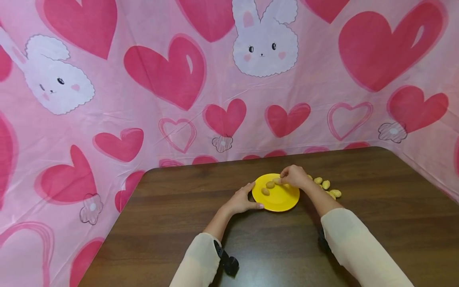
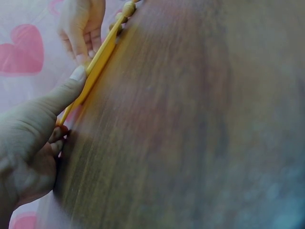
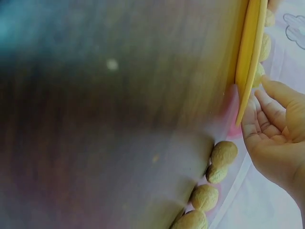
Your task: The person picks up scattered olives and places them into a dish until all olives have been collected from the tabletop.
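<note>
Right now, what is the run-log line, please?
left hand: holds yellow plate; right hand: pinches tan piece at plate; two more pieces: on plate; other pieces: on table, right of plate

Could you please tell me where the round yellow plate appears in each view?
Head: the round yellow plate lies just right of and below centre.
Left wrist: the plate shows edge-on, slanting, upper left.
Right wrist: the plate shows edge-on at upper right.
Shared landmark: the brown wood-grain tabletop.
</note>
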`<action>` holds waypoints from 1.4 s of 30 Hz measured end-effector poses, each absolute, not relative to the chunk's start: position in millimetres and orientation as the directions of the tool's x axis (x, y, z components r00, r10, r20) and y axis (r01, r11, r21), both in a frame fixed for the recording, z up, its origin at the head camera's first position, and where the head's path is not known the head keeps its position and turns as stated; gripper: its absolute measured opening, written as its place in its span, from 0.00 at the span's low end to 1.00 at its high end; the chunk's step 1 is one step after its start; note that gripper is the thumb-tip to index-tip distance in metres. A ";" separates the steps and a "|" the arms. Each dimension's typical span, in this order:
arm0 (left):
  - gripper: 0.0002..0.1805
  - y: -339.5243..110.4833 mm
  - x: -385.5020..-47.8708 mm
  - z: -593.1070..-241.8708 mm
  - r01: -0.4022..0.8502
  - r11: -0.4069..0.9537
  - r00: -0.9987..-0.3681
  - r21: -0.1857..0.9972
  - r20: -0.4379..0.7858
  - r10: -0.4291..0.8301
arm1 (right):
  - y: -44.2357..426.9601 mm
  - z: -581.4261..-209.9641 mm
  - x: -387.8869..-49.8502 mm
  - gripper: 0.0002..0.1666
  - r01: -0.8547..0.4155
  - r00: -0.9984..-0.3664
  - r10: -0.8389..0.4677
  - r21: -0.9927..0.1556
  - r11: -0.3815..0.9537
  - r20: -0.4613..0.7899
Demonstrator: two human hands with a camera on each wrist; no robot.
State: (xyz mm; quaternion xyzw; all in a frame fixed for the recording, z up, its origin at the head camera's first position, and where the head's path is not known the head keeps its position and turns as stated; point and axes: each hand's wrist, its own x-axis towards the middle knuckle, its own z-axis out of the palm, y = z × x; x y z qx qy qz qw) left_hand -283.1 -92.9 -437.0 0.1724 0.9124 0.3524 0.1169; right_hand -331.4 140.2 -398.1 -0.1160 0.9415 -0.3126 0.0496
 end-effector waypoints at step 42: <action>0.50 -94.2 -283.2 -436.6 0.241 0.692 -0.909 0.680 -0.090 0.406 | 214.8 -375.6 -309.3 0.20 -0.149 -0.982 -0.188 -0.646 0.749 0.008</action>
